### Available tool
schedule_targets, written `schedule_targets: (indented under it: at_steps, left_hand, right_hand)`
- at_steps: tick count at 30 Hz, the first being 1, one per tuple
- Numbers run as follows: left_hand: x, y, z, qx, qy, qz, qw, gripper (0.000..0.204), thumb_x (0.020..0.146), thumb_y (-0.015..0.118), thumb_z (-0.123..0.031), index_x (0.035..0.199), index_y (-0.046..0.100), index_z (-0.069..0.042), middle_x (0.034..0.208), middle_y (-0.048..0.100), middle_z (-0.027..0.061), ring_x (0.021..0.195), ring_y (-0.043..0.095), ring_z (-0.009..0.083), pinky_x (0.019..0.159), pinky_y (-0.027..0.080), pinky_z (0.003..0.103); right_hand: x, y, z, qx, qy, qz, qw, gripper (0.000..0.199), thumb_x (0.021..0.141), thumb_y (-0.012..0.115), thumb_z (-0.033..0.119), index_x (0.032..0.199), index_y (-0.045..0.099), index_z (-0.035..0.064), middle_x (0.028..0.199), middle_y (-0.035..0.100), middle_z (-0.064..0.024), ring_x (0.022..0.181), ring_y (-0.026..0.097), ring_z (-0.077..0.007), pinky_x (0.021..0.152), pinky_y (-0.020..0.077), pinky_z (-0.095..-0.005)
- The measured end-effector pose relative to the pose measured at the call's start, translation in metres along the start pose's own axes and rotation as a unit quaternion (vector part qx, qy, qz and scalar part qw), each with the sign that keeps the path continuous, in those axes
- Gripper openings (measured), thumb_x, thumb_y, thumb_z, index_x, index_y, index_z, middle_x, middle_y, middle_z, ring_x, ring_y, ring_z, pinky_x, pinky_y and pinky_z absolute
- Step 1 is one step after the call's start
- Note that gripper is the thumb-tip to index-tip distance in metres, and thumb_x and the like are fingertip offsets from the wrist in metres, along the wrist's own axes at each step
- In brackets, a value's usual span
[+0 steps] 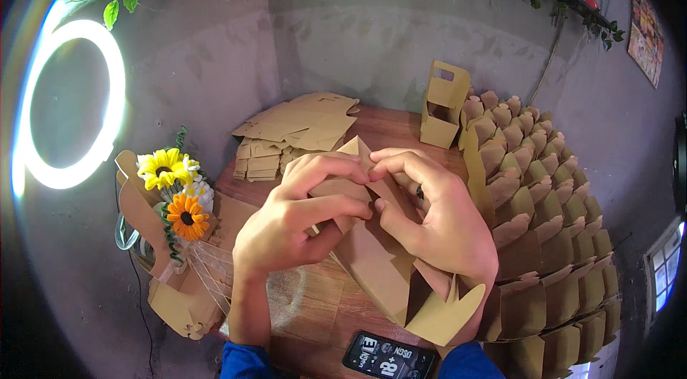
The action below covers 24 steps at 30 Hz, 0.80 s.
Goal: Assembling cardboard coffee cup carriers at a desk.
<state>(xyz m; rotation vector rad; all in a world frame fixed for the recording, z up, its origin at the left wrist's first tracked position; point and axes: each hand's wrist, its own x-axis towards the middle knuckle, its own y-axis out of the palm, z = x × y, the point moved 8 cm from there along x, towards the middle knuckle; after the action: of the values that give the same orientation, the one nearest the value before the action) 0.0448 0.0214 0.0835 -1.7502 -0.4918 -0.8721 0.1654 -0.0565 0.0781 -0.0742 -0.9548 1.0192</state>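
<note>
A brown cardboard box (368, 261), partly folded, lies tilted between my hands above the wooden table. My left hand (304, 200) grips its far end from the left, fingers bent over the panel edges. From the other side my right hand (433, 211) pinches the same end, thumb and forefinger close to the left fingertips. A pointed flap (358, 150) sticks up past the fingers. The near end stands open, with a rounded flap (447, 314) spread out beside my right wrist. My fingers hide part of the folds at the far end.
Flat cardboard blanks (297, 125) are stacked at the back. A box with a handle cutout (445, 103) stands near rows of folded boxes (551, 200) on the right. A phone (390, 356) lies at the front edge. Artificial flowers (179, 193) and a ring light (111, 107) are left.
</note>
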Motion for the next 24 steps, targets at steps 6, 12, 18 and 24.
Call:
schedule_targets:
  at_steps: [6, 12, 18, 24]
  left_hand:
    - [0.002, 0.005, 0.004, -0.002, -0.045, 0.003, 0.999, 0.039, 0.07, 0.075, -0.004, 0.107, 0.07, -0.012, 0.125, 0.059, 0.0072, 0.116, 0.057, 0.0296, 0.098, 0.043, 0.042]
    - [-0.002, 0.005, 0.013, 0.109, -0.107, 0.01, 0.988, 0.029, 0.083, 0.076, -0.019, 0.109, 0.071, -0.009, 0.129, 0.061, 0.0106, 0.122, 0.056, 0.0299, 0.103, 0.042, 0.042]
    - [-0.009, 0.001, 0.009, 0.173, -0.15, 0.008, 0.973, 0.032, 0.085, 0.074, -0.028, 0.112, 0.071, -0.011, 0.129, 0.061, 0.0091, 0.12, 0.056, 0.0288, 0.103, 0.04, 0.043]
    - [-0.017, -0.006, -0.003, 0.283, -0.199, -0.009, 0.938, 0.04, 0.083, 0.075, -0.038, 0.114, 0.071, -0.013, 0.127, 0.062, 0.0084, 0.121, 0.054, 0.0256, 0.104, 0.03, 0.045]
  right_hand:
    - [0.005, -0.004, -0.009, 0.063, 0.036, 0.011, 0.997, 0.033, 0.083, 0.067, 0.003, 0.115, 0.058, -0.0006, 0.119, 0.063, -0.0133, 0.114, 0.062, -0.0241, 0.097, 0.0473, -0.0346]
    - [0.006, -0.029, -0.021, 0.229, 0.053, -0.087, 0.968, 0.019, 0.099, 0.059, 0.016, 0.11, 0.062, 0.0014, 0.116, 0.065, -0.0107, 0.113, 0.062, -0.0212, 0.097, 0.0474, -0.0334]
    - [-0.016, -0.085, -0.04, 0.198, 0.079, -0.316, 0.924, 0.027, 0.102, 0.053, 0.03, 0.099, 0.064, 0.0057, 0.09, 0.066, -0.0046, 0.088, 0.063, -0.0137, 0.077, 0.0455, -0.0252]
    - [-0.028, -0.092, -0.018, 0.145, 0.065, -0.367, 0.916, 0.034, 0.099, 0.059, 0.032, 0.12, 0.056, 0.0048, 0.106, 0.061, -0.0078, 0.089, 0.062, -0.0136, 0.077, 0.0472, -0.0287]
